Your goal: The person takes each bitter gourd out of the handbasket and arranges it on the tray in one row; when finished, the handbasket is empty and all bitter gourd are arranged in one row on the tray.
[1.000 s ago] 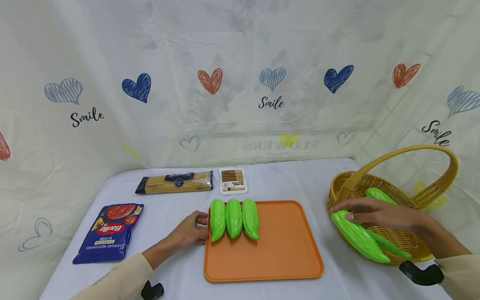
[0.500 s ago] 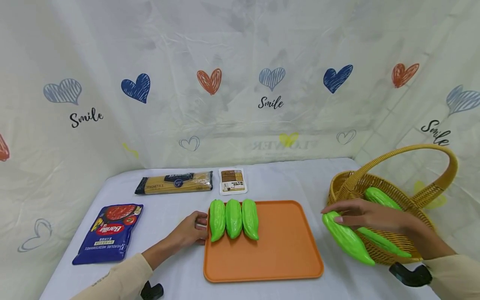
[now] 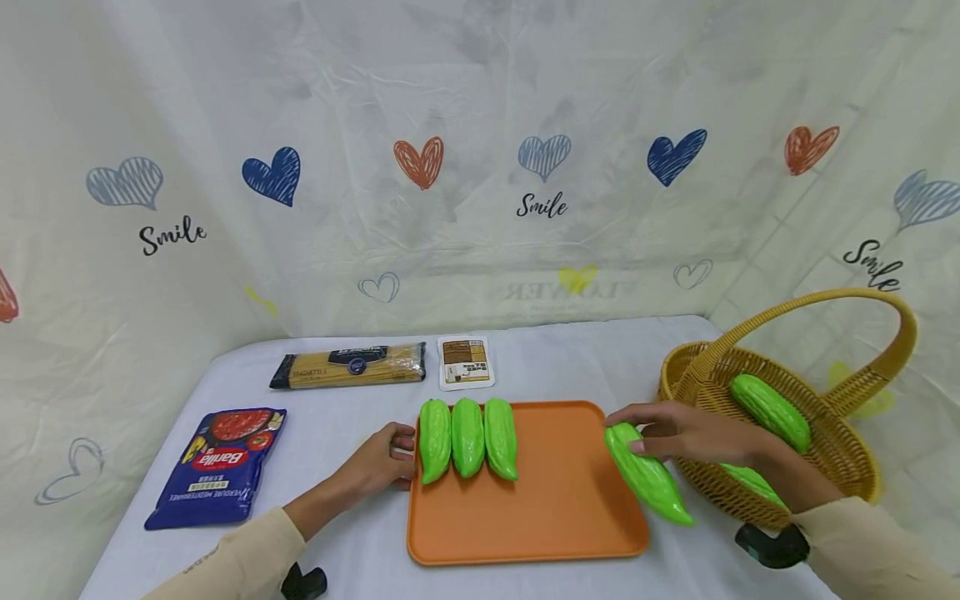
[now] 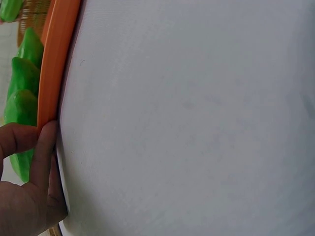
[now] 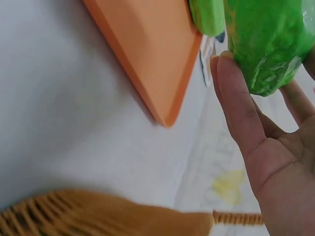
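Note:
My right hand (image 3: 705, 429) holds a bright green bitter melon (image 3: 648, 479) by its upper end, over the right edge of the orange tray (image 3: 525, 525). In the right wrist view, thumb and fingers stand round the blunt end of that bitter melon (image 5: 268, 44). Three more bitter melons (image 3: 468, 437) lie side by side at the tray's upper left. My left hand (image 3: 375, 462) pinches the tray's left rim, as the left wrist view shows with its thumb and fingers on the rim (image 4: 53, 73).
A wicker basket (image 3: 862, 467) with a tall handle stands at the right, with two bitter melons (image 3: 771, 408) visible in it. Behind the tray lie a spaghetti pack (image 3: 360, 367) and a small white packet (image 3: 467, 363). A blue Barilla pouch (image 3: 217, 467) lies at the left.
My right hand has carried a bitter melon leftward out of the basket to the tray's right edge. The left hand and the tray stay in place.

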Action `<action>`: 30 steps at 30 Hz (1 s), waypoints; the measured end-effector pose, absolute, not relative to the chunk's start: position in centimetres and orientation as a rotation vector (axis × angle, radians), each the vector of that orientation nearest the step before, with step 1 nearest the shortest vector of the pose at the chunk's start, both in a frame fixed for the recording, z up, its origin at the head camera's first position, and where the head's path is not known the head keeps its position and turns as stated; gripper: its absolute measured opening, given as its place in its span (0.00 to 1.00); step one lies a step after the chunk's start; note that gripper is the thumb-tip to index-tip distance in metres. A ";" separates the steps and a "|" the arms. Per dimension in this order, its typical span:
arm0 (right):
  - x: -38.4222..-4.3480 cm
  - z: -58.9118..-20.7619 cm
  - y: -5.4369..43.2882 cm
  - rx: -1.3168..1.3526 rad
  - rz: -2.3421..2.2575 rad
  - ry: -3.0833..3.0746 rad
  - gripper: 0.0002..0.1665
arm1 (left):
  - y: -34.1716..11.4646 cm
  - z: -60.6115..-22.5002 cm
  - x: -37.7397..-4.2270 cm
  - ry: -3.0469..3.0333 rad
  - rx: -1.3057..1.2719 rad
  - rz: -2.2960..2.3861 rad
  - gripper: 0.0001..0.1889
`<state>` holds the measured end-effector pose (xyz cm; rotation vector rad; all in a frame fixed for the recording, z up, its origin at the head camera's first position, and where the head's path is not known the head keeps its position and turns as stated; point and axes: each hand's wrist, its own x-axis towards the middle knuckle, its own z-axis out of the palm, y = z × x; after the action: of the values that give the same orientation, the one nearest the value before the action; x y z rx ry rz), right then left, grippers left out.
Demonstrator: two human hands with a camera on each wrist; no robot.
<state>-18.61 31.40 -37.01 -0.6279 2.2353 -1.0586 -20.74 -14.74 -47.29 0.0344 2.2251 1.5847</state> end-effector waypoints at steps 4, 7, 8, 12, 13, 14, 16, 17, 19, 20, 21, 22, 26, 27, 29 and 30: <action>-19.0 -37.6 30.3 -0.604 -1.068 2.200 0.26 | -14.7 -47.3 -20.7 2.227 0.032 1.582 0.36; -19.2 -38.1 29.6 -0.607 -1.083 2.173 0.27 | -14.7 -47.3 -20.7 2.232 0.027 1.577 0.36; -19.3 -38.2 29.3 -0.616 -1.086 2.166 0.27 | -14.7 -47.3 -20.6 2.233 0.026 1.576 0.36; -19.4 -38.8 28.4 -0.634 -1.101 2.141 0.28 | -14.6 -47.2 -20.6 2.241 0.026 1.570 0.36; -19.5 -38.9 28.2 -0.635 -1.099 2.144 0.28 | -14.6 -47.2 -20.6 2.243 0.027 1.568 0.36; -19.6 -39.0 28.0 -0.638 -1.097 2.148 0.28 | -14.6 -47.2 -20.6 2.243 0.029 1.569 0.36; -19.7 -39.2 27.5 -0.644 -1.085 2.161 0.29 | -14.6 -47.1 -20.6 2.245 0.029 1.572 0.36; -19.8 -39.4 27.2 -0.644 -1.084 2.167 0.30 | -14.6 -47.1 -20.6 2.245 0.027 1.574 0.36; -20.1 -39.6 26.8 -0.646 -1.069 2.189 0.31 | -14.6 -47.1 -20.7 2.243 0.023 1.576 0.36; -20.2 -39.8 26.5 -0.642 -1.062 2.202 0.32 | -14.6 -47.2 -20.7 2.243 0.021 1.577 0.36; -20.4 -40.0 26.3 -0.636 -1.058 2.217 0.32 | -14.6 -47.2 -20.7 2.245 0.017 1.576 0.36; -20.5 -40.1 26.1 -0.630 -1.066 2.224 0.32 | -14.6 -47.2 -20.7 2.246 0.016 1.576 0.36; -21.1 -40.6 25.2 -0.589 -1.119 2.239 0.34 | -14.6 -47.3 -20.7 2.246 0.013 1.576 0.36; -21.2 -40.7 25.1 -0.582 -1.134 2.239 0.34 | -14.6 -47.3 -20.7 2.245 0.014 1.577 0.36; -21.5 -40.9 24.7 -0.570 -1.151 2.241 0.34 | -14.6 -47.4 -20.7 2.244 0.013 1.577 0.36; -21.6 -41.0 24.5 -0.566 -1.152 2.243 0.33 | -14.7 -47.3 -20.7 2.243 0.011 1.576 0.36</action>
<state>-21.65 24.53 -40.98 -0.5663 2.2433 -1.1525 -20.73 -14.65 -47.30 0.0114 2.2434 1.5758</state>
